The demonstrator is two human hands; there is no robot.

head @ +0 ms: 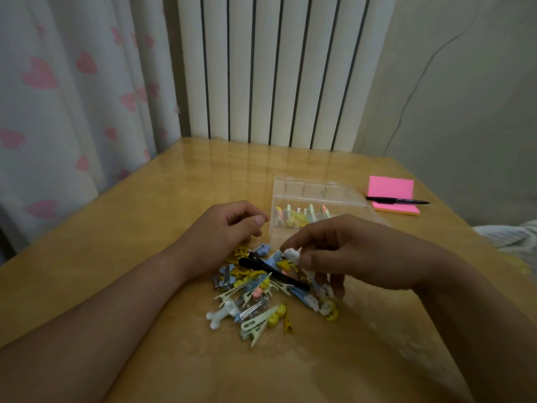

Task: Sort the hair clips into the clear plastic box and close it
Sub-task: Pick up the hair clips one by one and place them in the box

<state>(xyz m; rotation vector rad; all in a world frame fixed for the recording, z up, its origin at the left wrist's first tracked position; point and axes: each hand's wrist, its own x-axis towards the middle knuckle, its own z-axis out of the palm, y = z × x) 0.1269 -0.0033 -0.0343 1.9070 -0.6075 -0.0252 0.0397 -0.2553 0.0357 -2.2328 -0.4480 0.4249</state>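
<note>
A heap of clips (261, 289) lies mid-worktop (145, 228), just in front of the open clear box (316, 210), which holds several clips along its far side. The right hand (348, 251) pinches a white clip (292, 254) above the heap. The left hand (229, 225) rests loosely curled beside the box, holding nothing. A pink pad (392, 196) with 1 pen (398, 201) lies farther right.

Near right corner of the clear plastic box (316, 196) hidden behind the right hand (348, 251). Hair clips (252, 289) partly covered by both hands, colours blurred together. Clips inside the box too small to tell apart. Both forearms cut off at the near edge. Left hand (223, 225) curled, contents unclear.
</note>
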